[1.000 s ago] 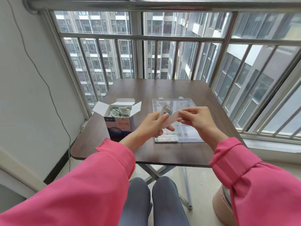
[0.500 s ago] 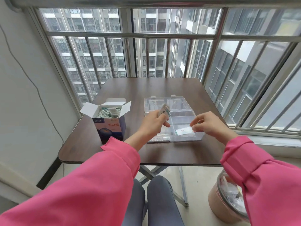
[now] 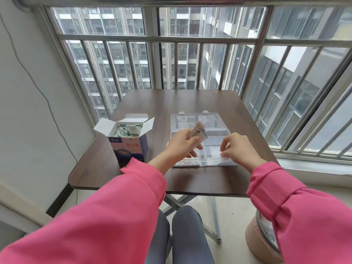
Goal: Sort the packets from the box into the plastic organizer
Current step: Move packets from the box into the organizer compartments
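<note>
An open blue-and-white box stands at the table's left, with several packets inside. To its right lies the clear plastic organizer, lid folded back. Over the organizer's left side, my left hand grips a small stack of packets. My right hand is low over the near right compartment. Its curled fingertips pinch the edge of one white packet, which lies flat in that compartment.
The dark wooden table fills a corner between a white wall on the left and barred windows behind and to the right. A pink container with a clear lid stands on the floor at the lower right, beside my knees.
My right hand took one packet from the stack in my left hand, carried it right and lowered it into the near right compartment. My left hand stayed over the organizer with the stack.
</note>
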A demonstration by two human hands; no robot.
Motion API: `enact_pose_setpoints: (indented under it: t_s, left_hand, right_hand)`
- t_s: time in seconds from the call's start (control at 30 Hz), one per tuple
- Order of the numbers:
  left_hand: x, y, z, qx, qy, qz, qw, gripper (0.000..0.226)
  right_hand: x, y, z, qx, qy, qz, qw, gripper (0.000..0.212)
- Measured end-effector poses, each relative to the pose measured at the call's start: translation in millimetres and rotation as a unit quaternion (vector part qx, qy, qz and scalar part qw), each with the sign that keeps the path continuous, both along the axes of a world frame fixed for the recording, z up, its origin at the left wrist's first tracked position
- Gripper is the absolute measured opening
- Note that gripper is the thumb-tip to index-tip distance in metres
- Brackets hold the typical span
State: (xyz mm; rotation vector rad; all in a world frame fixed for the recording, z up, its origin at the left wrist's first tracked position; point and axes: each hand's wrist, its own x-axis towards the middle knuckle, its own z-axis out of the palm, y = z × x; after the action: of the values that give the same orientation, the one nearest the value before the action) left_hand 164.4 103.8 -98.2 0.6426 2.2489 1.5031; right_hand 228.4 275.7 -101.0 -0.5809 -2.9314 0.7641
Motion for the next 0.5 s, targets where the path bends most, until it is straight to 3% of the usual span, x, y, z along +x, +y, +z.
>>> enact_pose_setpoints:
  t_s: [0.17, 0.27, 0.37, 0.5]
  left_hand:
    - [1, 1, 1, 0.004, 0.012, -0.007, 1.0, 0.007]
    - [1, 0, 3, 0.009, 0.005, 0.009, 1.0, 0.011]
    - [4, 1, 5, 0.021, -0.01, 0.012, 1.0, 0.018]
    - [7, 2, 7, 0.041, -0.016, -0.004, 0.999, 0.013]
  right_hand:
    - [2, -12, -1, 0.119, -0.026, -0.021, 0.992, 0.015]
    - [2, -19, -3, 0.125, -0.046, -0.017, 0.991, 0.018]
    - [6, -25, -5, 0.139, -0.074, 0.01, 0.988, 0.034]
    - [10, -29, -7, 0.132, -0.109, 0.028, 0.985, 0.042]
